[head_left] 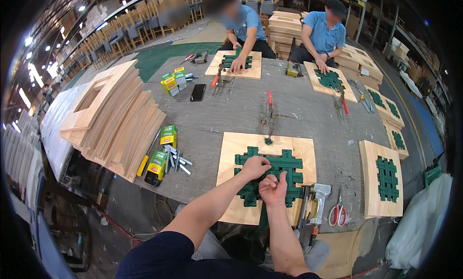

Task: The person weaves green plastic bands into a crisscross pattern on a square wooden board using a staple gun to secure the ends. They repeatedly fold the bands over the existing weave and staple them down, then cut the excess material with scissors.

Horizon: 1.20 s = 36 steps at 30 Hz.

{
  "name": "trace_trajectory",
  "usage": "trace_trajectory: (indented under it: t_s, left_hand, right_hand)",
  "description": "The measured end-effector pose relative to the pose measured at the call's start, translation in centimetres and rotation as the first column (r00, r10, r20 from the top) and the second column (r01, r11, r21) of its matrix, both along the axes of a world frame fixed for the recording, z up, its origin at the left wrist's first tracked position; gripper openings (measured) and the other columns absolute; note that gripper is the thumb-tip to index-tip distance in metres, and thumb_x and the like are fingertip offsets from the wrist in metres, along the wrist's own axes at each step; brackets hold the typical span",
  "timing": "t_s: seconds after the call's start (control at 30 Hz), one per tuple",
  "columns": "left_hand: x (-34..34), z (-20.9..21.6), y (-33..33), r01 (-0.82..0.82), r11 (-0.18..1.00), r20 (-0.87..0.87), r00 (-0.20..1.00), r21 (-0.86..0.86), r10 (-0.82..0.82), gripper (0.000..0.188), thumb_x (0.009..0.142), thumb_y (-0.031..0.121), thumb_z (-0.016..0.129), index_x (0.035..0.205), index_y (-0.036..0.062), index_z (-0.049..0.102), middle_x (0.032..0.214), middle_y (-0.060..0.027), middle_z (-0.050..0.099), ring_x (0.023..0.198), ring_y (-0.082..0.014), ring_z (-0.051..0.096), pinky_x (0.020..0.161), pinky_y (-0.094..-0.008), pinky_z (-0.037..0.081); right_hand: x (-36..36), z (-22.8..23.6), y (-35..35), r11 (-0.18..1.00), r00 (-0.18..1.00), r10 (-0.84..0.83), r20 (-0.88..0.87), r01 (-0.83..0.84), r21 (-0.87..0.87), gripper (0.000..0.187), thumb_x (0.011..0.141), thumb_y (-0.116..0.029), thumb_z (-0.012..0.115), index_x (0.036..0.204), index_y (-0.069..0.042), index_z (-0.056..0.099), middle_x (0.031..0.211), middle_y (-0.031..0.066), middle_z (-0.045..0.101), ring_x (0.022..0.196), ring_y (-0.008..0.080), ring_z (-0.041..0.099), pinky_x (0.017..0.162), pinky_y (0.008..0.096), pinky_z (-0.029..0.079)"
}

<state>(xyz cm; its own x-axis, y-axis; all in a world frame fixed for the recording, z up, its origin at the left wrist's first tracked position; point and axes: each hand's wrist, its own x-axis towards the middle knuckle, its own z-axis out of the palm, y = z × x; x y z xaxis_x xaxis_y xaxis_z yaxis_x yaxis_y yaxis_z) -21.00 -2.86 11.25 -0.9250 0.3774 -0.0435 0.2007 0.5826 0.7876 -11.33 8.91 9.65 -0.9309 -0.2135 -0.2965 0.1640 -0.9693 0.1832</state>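
Observation:
Green webbing straps (292, 163) cross over and under each other on a square wooden panel (304, 146) in front of me. My left hand (255, 168) is over the middle of the weave, its fingers pinched together against the webbing; what lies between the fingertips is hidden. Just to its right, my right hand (273, 189) is turned palm up with curled fingers and a raised thumb; I cannot make out what it holds, if anything. A loose green strap (263, 218) hangs below, over the panel's near edge. A red-handled toggle clamp (270, 117) bears on the panel's far edge.
A staple gun (318, 199) and red-handled scissors (341, 211) lie right of the panel. Finished woven panels (386, 180) are stacked farther right. Staple boxes (161, 163) and a tall stack of wooden frames (113, 120) stand left. Two co-workers (248, 26) work across the table.

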Motion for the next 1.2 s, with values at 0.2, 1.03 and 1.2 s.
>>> trace_trajectory:
  t_s: [0.2, 1.03, 1.2]
  left_hand:
    - [0.0, 0.0, 0.5, -0.061, 0.996, 0.233, 0.970, -0.061, 0.074, 0.021, 0.086, 0.028, 0.078, 0.090, 0.0068, 0.077, 0.082, -0.0120, 0.073, 0.074, -0.0239, 0.072, 0.065, -0.0391, 0.057]
    - [2.7, 0.9, -0.2, -0.589, 0.350, 0.679, 0.688, 0.729, -0.257, 0.035, 0.096, -0.012, 0.043, 0.127, -0.0014, 0.056, 0.127, -0.0209, 0.062, 0.116, -0.0371, 0.066, 0.104, -0.0467, 0.058]
    - [3.4, 1.9, -0.1, -0.560, 0.373, 0.666, 0.690, 0.740, -0.285, 0.037, 0.095, -0.013, 0.045, 0.128, -0.0014, 0.056, 0.125, -0.0184, 0.063, 0.114, -0.0342, 0.068, 0.102, -0.0442, 0.058]
  right_hand:
    - [0.9, 2.8, -0.7, 0.912, 0.975, 0.048, 0.217, -0.131, 0.388, 0.061, 0.105, -0.061, 0.048, 0.093, -0.003, 0.060, 0.079, 0.0029, 0.063, 0.069, 0.0165, 0.062, 0.066, 0.0334, 0.052]
    - [8.8, 2.5, 3.0, -0.013, 0.961, 0.225, 0.158, -0.160, 0.987, 0.026, 0.101, -0.019, 0.067, 0.122, -0.003, 0.066, 0.082, 0.0062, 0.067, 0.054, 0.0144, 0.063, 0.049, 0.0290, 0.050]
    - [-0.2, 3.6, 4.9, -0.609, 0.968, 0.156, -0.198, 0.253, 0.752, 0.022, 0.095, -0.012, 0.072, 0.113, -0.002, 0.069, 0.098, 0.0098, 0.070, 0.074, 0.0201, 0.070, 0.064, 0.0346, 0.055]
